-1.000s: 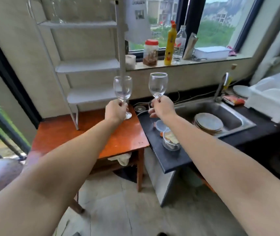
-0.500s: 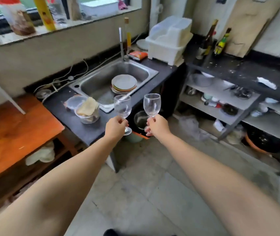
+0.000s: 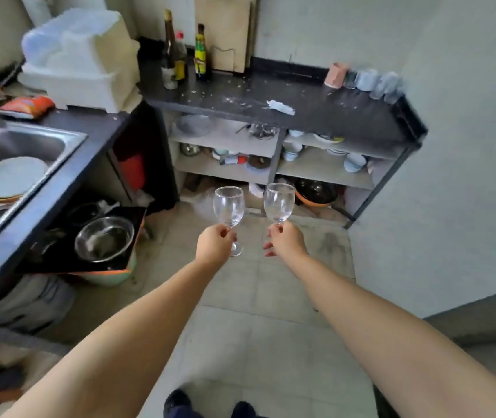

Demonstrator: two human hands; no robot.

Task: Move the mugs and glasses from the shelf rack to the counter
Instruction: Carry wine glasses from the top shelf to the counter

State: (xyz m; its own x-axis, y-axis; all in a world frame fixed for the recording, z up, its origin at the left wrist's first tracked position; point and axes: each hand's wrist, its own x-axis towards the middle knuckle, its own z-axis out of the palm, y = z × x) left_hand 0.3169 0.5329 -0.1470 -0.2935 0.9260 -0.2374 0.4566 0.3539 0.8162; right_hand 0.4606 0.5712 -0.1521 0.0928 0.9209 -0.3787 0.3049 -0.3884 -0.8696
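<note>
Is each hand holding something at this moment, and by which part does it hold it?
Yes. The left hand holds a wine glass by its stem, and the right hand holds a second wine glass, also by the stem, just under the bowl. Both glasses are upright.

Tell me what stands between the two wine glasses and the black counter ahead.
Nothing visible: open tiled floor lies between the clear wine glasses, held in the left hand and right hand, and the black counter.

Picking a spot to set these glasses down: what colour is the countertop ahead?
Black, speckled with pale crumbs: the countertop, clearest in the head view.
</note>
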